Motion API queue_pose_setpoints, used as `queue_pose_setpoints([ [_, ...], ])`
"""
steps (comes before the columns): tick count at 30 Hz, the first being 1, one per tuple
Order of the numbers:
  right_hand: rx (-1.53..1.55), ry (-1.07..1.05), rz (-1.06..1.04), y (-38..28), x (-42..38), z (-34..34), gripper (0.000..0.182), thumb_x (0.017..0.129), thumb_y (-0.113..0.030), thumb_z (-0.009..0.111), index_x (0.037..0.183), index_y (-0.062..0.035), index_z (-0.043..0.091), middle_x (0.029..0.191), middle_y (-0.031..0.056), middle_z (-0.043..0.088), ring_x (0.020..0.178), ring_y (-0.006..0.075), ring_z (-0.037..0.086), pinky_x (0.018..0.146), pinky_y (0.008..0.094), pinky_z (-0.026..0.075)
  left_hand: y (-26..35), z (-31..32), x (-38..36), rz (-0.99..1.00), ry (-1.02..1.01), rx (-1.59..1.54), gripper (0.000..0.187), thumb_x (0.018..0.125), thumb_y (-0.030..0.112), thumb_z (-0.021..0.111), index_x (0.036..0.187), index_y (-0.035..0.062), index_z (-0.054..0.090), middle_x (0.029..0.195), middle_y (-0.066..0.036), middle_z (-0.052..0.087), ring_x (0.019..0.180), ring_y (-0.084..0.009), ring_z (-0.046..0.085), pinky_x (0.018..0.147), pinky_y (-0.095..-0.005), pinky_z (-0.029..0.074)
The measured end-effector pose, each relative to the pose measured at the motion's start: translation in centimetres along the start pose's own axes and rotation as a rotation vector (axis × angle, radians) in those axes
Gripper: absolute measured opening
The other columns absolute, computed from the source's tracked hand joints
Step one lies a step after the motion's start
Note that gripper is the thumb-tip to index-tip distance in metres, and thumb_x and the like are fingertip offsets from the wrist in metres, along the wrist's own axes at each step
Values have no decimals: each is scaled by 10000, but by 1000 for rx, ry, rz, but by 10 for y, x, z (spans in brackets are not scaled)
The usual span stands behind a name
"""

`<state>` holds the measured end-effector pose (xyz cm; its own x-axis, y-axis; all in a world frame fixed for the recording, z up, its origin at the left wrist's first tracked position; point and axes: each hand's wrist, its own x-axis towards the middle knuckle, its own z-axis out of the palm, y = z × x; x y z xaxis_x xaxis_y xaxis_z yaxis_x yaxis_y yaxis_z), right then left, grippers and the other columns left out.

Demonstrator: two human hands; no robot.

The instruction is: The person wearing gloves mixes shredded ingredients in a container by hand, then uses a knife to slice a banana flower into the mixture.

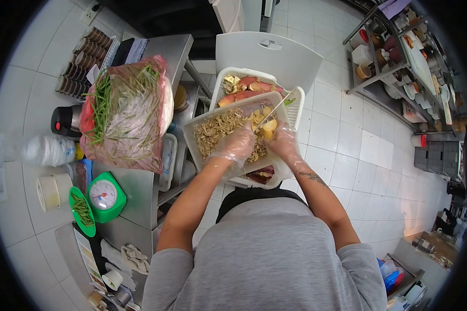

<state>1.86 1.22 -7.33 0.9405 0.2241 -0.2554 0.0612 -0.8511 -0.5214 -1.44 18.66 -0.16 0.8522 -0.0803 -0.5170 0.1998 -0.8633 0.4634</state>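
My left hand (pixel 237 145), in a clear plastic glove, is closed at the near end of a long thin knife (pixel 280 107). Its blade slants up and right across the tub's far side. Also gloved, my right hand (pixel 284 141) grips a yellow chunk of food (pixel 269 127) close to the blade. Both hands are over a pale plastic tub (pixel 193 139). Thin, brownish shreds (pixel 216 129) fill much of the tub, with yellow slices (pixel 253 117) at its far right. The chunk's exact kind cannot be made out.
Under the tub, a white basket (pixel 296 106) holds red and yellow peelings (pixel 247 93) on a white chair (pixel 270 49). To the left, a steel table (pixel 169 52) bears a bag of green beans (pixel 124 114) and a green scale (pixel 106 197). A loaded shelf rack (pixel 394 70) stands right.
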Motion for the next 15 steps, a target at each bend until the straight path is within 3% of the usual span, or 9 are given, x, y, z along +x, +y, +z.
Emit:
queue_pose_setpoints([
  [2, -70, 36, 34, -6, -5, 7, 775, 716, -351, 840, 1289, 47, 503, 1186, 279, 605, 1113, 403, 593, 961, 441, 472, -9, 5, 3, 20, 67, -55, 332, 909, 163, 452, 1226, 67, 436, 1054, -266, 659, 1001, -445, 643, 861, -526, 490],
  [6, -87, -116, 5, 4, -6, 23, 810, 723, -363, 840, 1335, 26, 480, 1216, 271, 598, 1137, 407, 582, 976, 430, 466, -27, 16, 6, 86, 126, -118, 451, 908, 156, 454, 1357, 143, 410, 1070, -263, 656, 1000, -444, 643, 882, -523, 485],
  [8, -195, -162, -32, 12, -4, 19, 859, 719, -388, 839, 1371, 15, 452, 1234, 264, 596, 1153, 402, 579, 982, 427, 463, -34, 20, 7, 72, 110, -96, 521, 913, 150, 431, 1429, 204, 374, 1062, -254, 666, 1008, -425, 648, 877, -521, 488],
  [11, 132, -318, 54, 38, 14, 41, 982, 677, -456, 849, 1427, -8, 400, 1263, 254, 591, 1162, 390, 583, 986, 420, 462, -28, 18, 0, 51, 49, -51, 590, 920, 156, 425, 1490, 277, 333, 1058, -250, 672, 1010, -412, 652, 880, -519, 488],
  [15, -85, -351, -19, 20, 23, 33, 1019, 652, -476, 849, 1412, 36, 402, 1232, 254, 616, 1128, 341, 622, 957, 404, 492, -29, 20, -2, -4, -21, -51, 597, 944, 207, 441, 1513, 326, 300, 1080, -260, 666, 1020, -409, 650, 897, -521, 482],
])
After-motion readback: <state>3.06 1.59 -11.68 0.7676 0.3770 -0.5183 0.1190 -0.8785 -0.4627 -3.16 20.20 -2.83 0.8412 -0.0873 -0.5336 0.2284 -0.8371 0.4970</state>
